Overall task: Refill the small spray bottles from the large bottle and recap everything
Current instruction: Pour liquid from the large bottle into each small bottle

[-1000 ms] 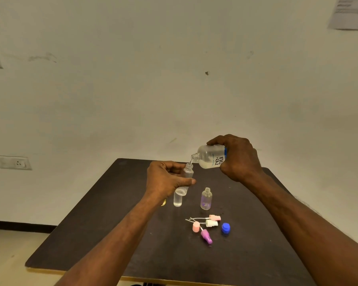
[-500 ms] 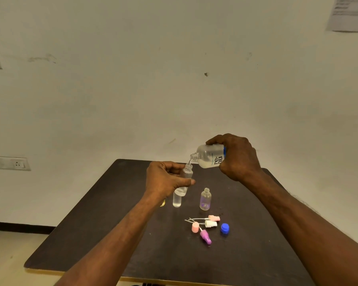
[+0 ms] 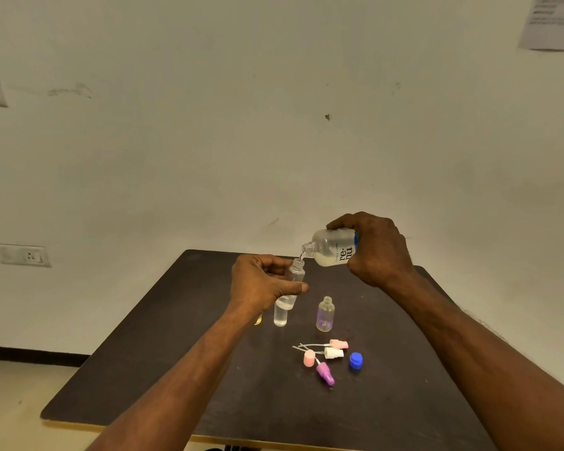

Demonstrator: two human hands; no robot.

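Little has shifted over the last second: both hands hold the same pose, and the pour goes on. What may have changed is the liquid level in the held bottle, though I cannot tell that from this view.

The right hand (image 3: 376,249) is wrapped around the large bottle (image 3: 331,247), tipped nearly flat with its open mouth pointing toward 9 o'clock. A thin stream drops from that mouth into the neck of the small spray bottle (image 3: 294,283), which the left hand (image 3: 261,283) pinches upright between thumb and fingers, above the tabletop (image 3: 163,353).

Directly below, a second clear small bottle (image 3: 280,315) stands on the tabletop, and a rounder uncapped bottle (image 3: 325,314) stands at its 3 o'clock. Toward 6 o'clock lie the loose spray tops in pink (image 3: 338,344), white (image 3: 333,353) and purple (image 3: 325,374), a pink cap (image 3: 309,358) and the blue cap (image 3: 355,360).

I judge filling is under way, with recapping not yet begun; the narrow neck makes spilling the main risk.
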